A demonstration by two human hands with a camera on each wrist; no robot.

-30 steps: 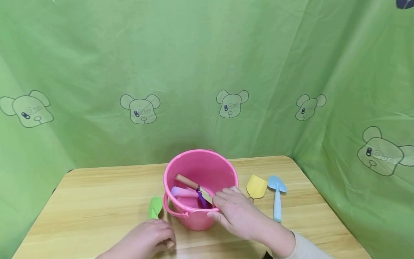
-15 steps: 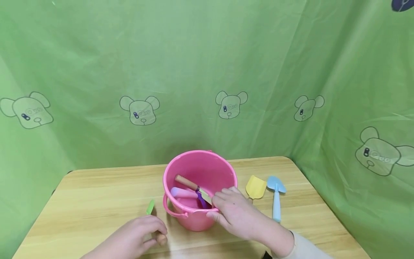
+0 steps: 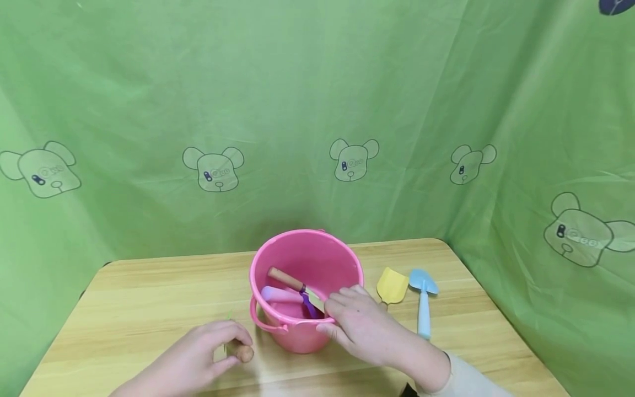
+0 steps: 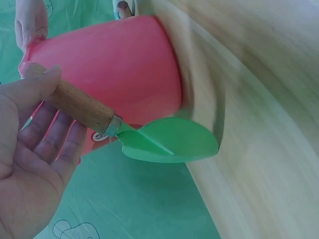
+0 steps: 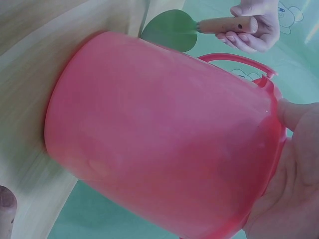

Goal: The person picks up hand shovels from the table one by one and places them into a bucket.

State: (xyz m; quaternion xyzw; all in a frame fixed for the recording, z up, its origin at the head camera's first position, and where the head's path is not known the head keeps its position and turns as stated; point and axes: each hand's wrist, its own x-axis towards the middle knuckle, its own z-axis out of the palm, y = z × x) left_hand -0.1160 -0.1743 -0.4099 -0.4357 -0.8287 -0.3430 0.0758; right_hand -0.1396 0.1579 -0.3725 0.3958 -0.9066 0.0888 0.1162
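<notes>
My left hand (image 3: pixel 195 353) grips a green toy trowel (image 4: pixel 172 139) by its wooden handle (image 4: pixel 82 102), left of a pink bucket (image 3: pixel 302 337). In the left wrist view the blade is close over the table; in the head view the hand hides most of it. My right hand (image 3: pixel 369 331) holds the bucket's near right rim, thumb outside and fingers over the edge. Inside the upright bucket lie a tool with a wooden handle (image 3: pixel 286 278) and one with a lilac handle (image 3: pixel 283 295). Their lower ends are partly hidden by the rim and hand.
To the bucket's right lie a yellow toy shovel (image 3: pixel 392 285) and a light blue toy trowel (image 3: pixel 424 314) on the wooden table (image 3: pixel 163 292). The bucket's pink carrying handle (image 3: pixel 265 325) hangs down on its left. Green curtains (image 3: pixel 288 82) with printed bear heads stand behind and beside the table.
My left hand has moved left, away from the bucket, and turned the green trowel so its blade now shows nearly edge-on in the head view. My right hand stays on the rim.
</notes>
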